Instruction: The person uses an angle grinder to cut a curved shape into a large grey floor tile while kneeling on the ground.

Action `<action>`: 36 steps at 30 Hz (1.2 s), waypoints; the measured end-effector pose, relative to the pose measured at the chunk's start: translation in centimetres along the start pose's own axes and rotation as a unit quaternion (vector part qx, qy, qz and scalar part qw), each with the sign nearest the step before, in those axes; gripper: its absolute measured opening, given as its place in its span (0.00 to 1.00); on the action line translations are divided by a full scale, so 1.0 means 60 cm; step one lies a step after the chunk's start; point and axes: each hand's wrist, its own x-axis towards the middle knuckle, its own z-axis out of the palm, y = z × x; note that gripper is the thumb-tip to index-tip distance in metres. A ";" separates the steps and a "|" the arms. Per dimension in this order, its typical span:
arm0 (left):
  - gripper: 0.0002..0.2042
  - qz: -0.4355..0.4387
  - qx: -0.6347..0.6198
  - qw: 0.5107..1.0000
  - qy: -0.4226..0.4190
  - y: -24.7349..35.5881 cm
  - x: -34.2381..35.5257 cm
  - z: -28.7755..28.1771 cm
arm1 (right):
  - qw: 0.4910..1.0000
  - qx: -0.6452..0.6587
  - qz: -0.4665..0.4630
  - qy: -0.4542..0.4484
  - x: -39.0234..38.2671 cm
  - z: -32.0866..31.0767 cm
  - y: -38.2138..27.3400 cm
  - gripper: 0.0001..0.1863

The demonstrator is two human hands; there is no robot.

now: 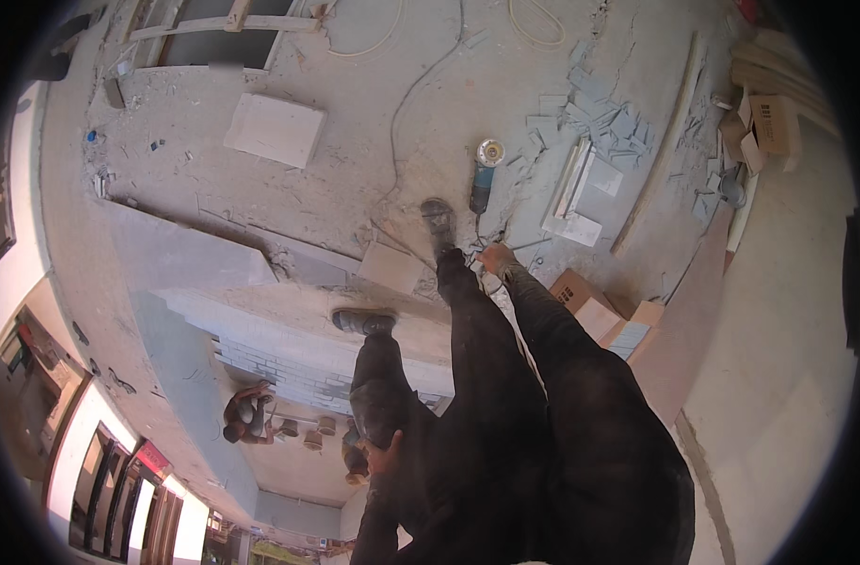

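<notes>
My right hand [495,259] reaches down to the floor, fingers closed on the dark power cord [478,230] below an angle grinder [482,179]. The grinder has a teal-and-black body and a pale disc and lies just beyond that hand. My left hand [385,454] rests on my bent knee, with nothing visible in it. My shoes [438,218] stand on the dusty floor, beside a loose square tile [390,267].
Broken tile pieces [623,122], stacked strips [569,193], a long plank [656,151] and cardboard boxes [581,301] lie right. A white board [275,128], cords and a wooden frame [225,26] lie ahead. Lower down, co-workers [246,414] crouch near buckets [314,439], beyond a step edge.
</notes>
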 end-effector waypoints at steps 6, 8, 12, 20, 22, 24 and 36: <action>0.54 -0.064 -0.110 0.992 0.015 0.056 0.072 0.014 | 0.847 0.399 0.334 0.104 0.188 0.085 0.051 0.41; 0.53 -0.089 -0.083 0.991 0.060 0.073 0.088 0.020 | 0.788 0.432 0.402 0.177 0.254 0.090 0.068 0.55; 0.48 -0.136 -0.101 0.982 0.082 0.081 0.102 0.036 | 0.734 0.423 0.460 0.265 0.377 0.092 0.109 0.67; 0.48 -0.159 -0.157 0.970 0.091 0.085 0.106 0.025 | 0.760 0.283 0.511 0.284 0.394 0.090 0.172 0.46; 0.49 -0.173 -0.142 0.970 0.094 0.078 0.105 0.014 | 0.798 0.261 0.482 0.249 0.346 0.062 0.179 0.43; 0.49 -0.160 -0.160 0.970 0.091 0.061 0.105 0.004 | 0.830 0.284 0.442 0.187 0.287 0.032 0.179 0.37; 0.51 -0.118 -0.277 0.953 0.033 -0.113 0.155 0.007 | 0.825 0.403 0.364 0.156 -0.137 0.017 -0.046 0.18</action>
